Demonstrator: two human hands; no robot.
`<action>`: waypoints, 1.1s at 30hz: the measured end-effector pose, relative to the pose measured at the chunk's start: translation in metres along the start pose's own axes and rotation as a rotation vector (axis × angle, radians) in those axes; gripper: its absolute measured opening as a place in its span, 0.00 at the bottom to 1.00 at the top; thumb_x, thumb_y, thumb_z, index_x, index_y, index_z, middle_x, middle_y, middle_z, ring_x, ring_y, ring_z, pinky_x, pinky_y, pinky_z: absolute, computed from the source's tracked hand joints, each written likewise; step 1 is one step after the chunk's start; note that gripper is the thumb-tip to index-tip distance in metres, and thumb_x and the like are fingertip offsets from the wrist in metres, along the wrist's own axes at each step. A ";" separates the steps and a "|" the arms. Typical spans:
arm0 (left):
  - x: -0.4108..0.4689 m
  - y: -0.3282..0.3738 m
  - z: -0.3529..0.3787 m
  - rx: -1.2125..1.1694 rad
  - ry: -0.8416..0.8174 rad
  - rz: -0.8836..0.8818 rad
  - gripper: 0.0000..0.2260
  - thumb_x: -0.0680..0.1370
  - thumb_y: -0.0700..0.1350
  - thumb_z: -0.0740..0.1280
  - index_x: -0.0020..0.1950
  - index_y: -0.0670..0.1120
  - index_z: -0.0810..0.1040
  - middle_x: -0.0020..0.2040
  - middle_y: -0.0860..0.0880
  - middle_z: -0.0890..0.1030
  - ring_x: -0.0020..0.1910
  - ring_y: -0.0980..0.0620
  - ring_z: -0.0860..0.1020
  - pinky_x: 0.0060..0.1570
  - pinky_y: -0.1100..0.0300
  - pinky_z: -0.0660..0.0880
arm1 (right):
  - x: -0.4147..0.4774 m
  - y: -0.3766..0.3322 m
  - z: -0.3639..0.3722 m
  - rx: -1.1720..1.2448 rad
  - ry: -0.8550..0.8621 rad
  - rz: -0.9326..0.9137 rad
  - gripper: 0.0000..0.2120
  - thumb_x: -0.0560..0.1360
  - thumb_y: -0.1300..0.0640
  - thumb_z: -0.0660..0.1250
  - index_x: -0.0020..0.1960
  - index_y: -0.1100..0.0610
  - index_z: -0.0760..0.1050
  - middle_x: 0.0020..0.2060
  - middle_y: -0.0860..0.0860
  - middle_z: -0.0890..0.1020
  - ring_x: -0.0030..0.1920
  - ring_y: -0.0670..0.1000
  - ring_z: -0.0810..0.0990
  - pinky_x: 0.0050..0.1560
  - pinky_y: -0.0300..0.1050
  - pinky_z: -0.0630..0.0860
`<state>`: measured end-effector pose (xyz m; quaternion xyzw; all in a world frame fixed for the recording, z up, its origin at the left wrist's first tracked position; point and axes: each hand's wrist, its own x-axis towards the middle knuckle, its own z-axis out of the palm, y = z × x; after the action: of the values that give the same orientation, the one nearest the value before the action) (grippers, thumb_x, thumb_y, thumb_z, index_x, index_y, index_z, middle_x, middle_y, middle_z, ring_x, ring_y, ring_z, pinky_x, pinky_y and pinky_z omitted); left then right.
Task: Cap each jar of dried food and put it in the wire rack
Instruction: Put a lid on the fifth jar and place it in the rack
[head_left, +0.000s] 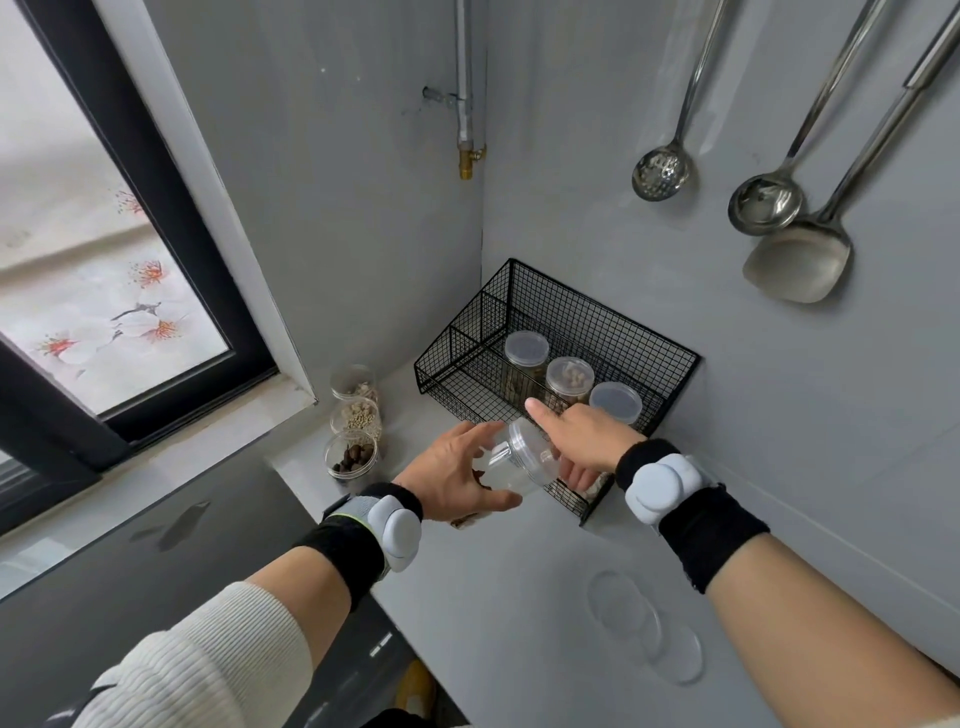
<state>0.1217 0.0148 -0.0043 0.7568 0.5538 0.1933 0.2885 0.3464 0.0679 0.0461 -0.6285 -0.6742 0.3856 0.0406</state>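
Note:
A clear plastic jar (519, 462) with brown dried bits at its bottom is held tilted above the counter, in front of the black wire rack (467, 332). My left hand (457, 478) grips the jar's body from below. My right hand (582, 441) grips its clear lid end, forefinger stretched out. Three capped jars (569, 379) stand in the rack's right compartment. Three uncapped jars (353, 415) of dried food stand in a row by the window sill.
Loose clear lids (644, 629) lie on the grey counter near my right forearm. A skimmer, ladle and spatula (769, 208) hang on the right wall. A pipe with a brass valve (467, 156) runs down the corner. The window (104, 286) is on the left.

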 end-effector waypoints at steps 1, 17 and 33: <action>0.001 0.000 0.000 -0.004 0.001 -0.001 0.44 0.69 0.64 0.79 0.80 0.55 0.64 0.62 0.54 0.74 0.62 0.54 0.76 0.61 0.54 0.78 | 0.001 0.002 -0.003 0.021 0.008 -0.040 0.38 0.78 0.23 0.53 0.62 0.55 0.80 0.46 0.56 0.88 0.40 0.55 0.89 0.45 0.53 0.88; 0.025 -0.014 -0.012 -0.017 -0.056 0.056 0.43 0.68 0.67 0.76 0.78 0.58 0.64 0.61 0.55 0.75 0.60 0.56 0.77 0.59 0.59 0.77 | 0.016 -0.016 -0.005 0.157 -0.132 -0.023 0.38 0.76 0.24 0.61 0.67 0.57 0.71 0.50 0.61 0.85 0.42 0.57 0.90 0.42 0.53 0.88; 0.043 -0.020 -0.032 -0.104 -0.029 0.064 0.29 0.66 0.69 0.77 0.62 0.59 0.74 0.52 0.59 0.80 0.53 0.63 0.78 0.46 0.69 0.77 | 0.021 -0.039 -0.031 0.076 -0.166 -0.174 0.27 0.72 0.35 0.75 0.66 0.44 0.74 0.55 0.54 0.81 0.52 0.52 0.86 0.45 0.48 0.88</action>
<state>0.1007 0.0675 0.0061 0.7609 0.5142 0.2200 0.3291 0.3269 0.1042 0.0809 -0.5318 -0.7121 0.4564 0.0417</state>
